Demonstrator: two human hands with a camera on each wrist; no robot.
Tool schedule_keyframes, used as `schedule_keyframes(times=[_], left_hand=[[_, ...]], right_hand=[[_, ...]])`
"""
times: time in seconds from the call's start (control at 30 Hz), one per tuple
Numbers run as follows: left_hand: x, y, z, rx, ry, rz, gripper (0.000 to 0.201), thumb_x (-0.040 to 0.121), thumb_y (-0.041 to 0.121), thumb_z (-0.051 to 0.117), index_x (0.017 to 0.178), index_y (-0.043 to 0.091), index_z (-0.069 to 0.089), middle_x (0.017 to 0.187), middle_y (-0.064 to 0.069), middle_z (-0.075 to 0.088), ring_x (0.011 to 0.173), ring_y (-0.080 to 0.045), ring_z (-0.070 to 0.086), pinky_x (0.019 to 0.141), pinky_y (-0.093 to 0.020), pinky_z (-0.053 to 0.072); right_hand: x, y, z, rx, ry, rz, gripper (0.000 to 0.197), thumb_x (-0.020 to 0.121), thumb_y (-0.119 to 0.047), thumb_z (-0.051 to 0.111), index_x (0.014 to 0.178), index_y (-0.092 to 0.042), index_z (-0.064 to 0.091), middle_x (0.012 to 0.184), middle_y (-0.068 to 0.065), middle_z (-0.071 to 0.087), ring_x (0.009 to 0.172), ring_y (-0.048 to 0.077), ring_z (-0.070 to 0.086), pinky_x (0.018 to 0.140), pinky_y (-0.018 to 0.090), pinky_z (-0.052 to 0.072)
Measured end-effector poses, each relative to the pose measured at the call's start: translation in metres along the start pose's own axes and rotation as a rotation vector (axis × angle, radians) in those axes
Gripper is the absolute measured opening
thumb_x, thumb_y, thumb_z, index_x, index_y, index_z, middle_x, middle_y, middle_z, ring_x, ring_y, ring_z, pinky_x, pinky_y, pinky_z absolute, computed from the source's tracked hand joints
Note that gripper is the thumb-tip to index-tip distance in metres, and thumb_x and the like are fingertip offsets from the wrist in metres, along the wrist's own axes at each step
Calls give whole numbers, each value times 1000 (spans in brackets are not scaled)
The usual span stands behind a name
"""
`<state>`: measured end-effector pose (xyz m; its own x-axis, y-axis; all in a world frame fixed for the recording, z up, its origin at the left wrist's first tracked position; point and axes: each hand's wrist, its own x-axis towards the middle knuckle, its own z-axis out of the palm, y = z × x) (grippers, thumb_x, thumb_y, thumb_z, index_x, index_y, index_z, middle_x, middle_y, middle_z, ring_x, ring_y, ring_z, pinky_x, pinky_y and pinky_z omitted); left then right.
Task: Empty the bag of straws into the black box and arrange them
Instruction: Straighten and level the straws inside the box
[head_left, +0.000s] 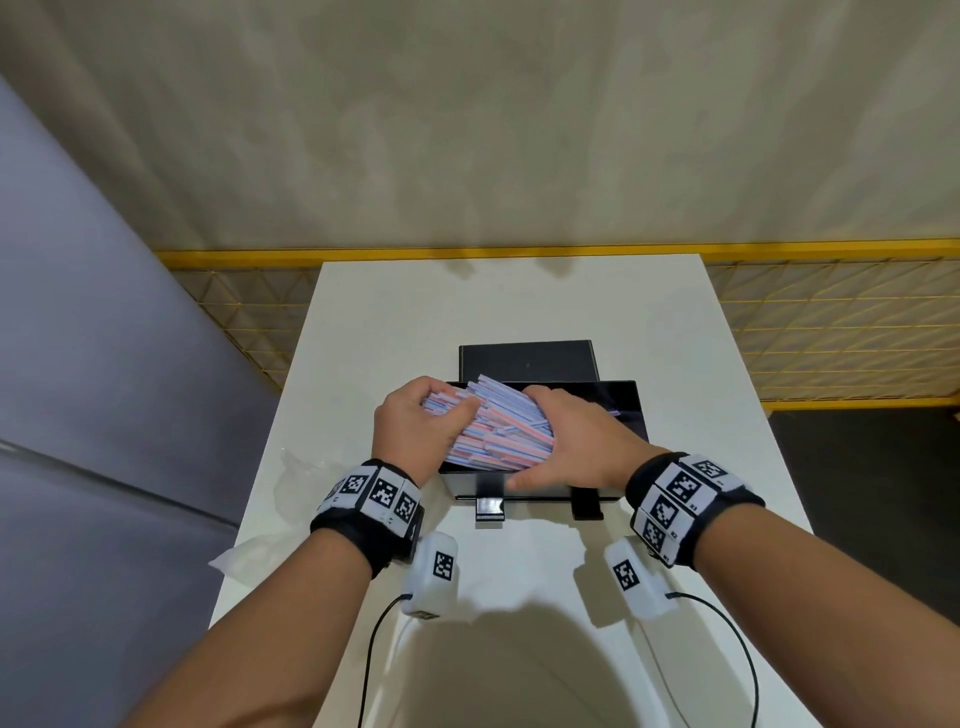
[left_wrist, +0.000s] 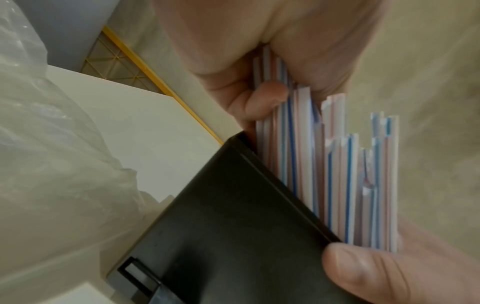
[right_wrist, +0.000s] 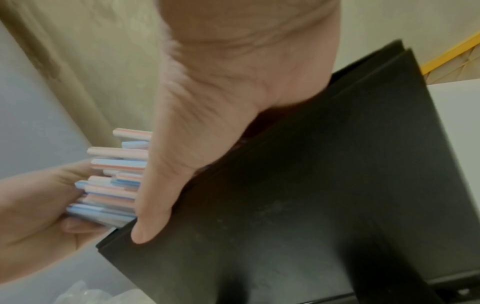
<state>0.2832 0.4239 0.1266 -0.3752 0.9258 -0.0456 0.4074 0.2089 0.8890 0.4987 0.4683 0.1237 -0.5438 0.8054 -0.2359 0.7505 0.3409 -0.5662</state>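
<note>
A bundle of red- and blue-striped white straws (head_left: 498, 431) lies slanted in the open black box (head_left: 626, 410) at mid-table. My left hand (head_left: 421, 426) grips the bundle's left end, fingers curled over it. My right hand (head_left: 571, 441) clasps the bundle's right side, fingers hooked over the far side and thumb along the box's front rim. In the left wrist view the straws (left_wrist: 337, 174) stick up past the box wall (left_wrist: 221, 236), and in the right wrist view the straw ends (right_wrist: 114, 181) show left of my thumb. The empty clear bag (head_left: 260, 545) lies at the table's left edge.
A flat black lid (head_left: 527, 361) lies just behind the box. Two black clasps (head_left: 491, 501) hang off the box's front. The white table (head_left: 519, 301) is narrow, with a yellow mesh fence (head_left: 831, 332) beyond it and a grey panel (head_left: 104, 364) to the left.
</note>
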Motion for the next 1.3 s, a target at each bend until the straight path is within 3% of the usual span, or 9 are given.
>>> schedule_keyframes(times=[0.2,0.3,0.4,0.57,0.8,0.9,1.0,1.17,1.3], left_hand=[[-2,2,3,-87,6,2,13,79,25,83,78,25,70,76,4,74,71,-13,69,67,-28,56],[-6,3,8,82,-63,91,9,90,30,71,88,23,67,83,6,69,76,-11,64,71,-28,52],[-7,2,12,313,-145,248,24,102,35,51,108,17,65,103,-1,58,88,-14,55,87,-30,45],[-12,3,13,484,-235,356,52,100,54,23,114,19,58,106,-2,65,94,-19,59,82,-30,44],[-2,14,14,252,-119,90,41,106,47,39,93,16,62,85,-4,69,81,-26,61,73,-32,43],[12,8,9,12,-5,-74,38,105,34,47,80,11,64,82,-5,69,80,-25,60,80,-35,46],[15,6,4,-168,21,-179,27,98,20,59,73,11,65,70,-1,63,68,-18,56,73,-30,44],[18,2,5,-16,-60,-99,22,98,20,58,77,15,64,81,-3,67,79,-20,60,74,-28,46],[21,4,-3,227,-104,-32,17,103,26,48,97,14,59,81,-1,62,69,-13,55,58,-17,38]], right_hand=[[5,-2,-8,29,26,-39,85,53,-79,80,121,-37,51,108,-10,60,96,12,62,89,40,54],[5,0,-4,73,-9,-33,77,56,-74,81,117,-36,54,105,-13,62,94,10,63,86,39,56],[6,1,-5,85,-23,-28,70,60,-71,81,115,-35,57,102,-13,65,92,8,64,85,39,56],[6,0,-13,36,-31,-16,59,64,-57,84,110,-31,58,97,-12,67,85,8,64,79,35,56],[8,5,-6,-70,30,-19,64,67,-45,81,121,-30,52,104,-8,67,90,17,65,78,35,54],[6,6,-7,-8,86,2,62,67,-37,79,122,-33,53,99,-9,67,85,16,64,73,31,53],[6,5,-11,-7,73,-7,63,68,-33,78,125,-33,53,100,-8,66,85,16,63,73,30,52],[10,3,-7,-97,-25,-21,55,67,-40,77,116,-30,53,104,-4,63,91,19,62,79,37,54],[14,4,-11,-116,-64,12,62,65,-45,78,119,-29,53,105,-3,63,92,20,62,82,41,56]])
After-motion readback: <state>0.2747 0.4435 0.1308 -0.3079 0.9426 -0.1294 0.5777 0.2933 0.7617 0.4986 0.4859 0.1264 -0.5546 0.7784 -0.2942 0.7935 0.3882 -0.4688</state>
